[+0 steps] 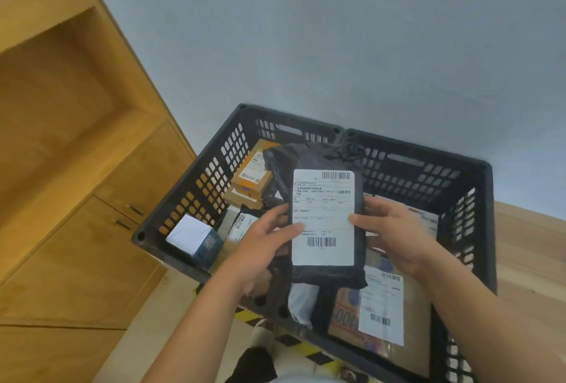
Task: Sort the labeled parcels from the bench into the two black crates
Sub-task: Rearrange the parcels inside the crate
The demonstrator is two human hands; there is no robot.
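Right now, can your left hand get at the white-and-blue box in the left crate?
Probably not yet: the left hand and right hand both grip the black parcel. The white-and-blue box lies uncovered in the left crate.

label (323,217) on black parcel (306,159), barcodes, print unreadable

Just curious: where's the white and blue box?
Head view: the white and blue box sits in the left black crate, at its near left corner, left of the left hand.
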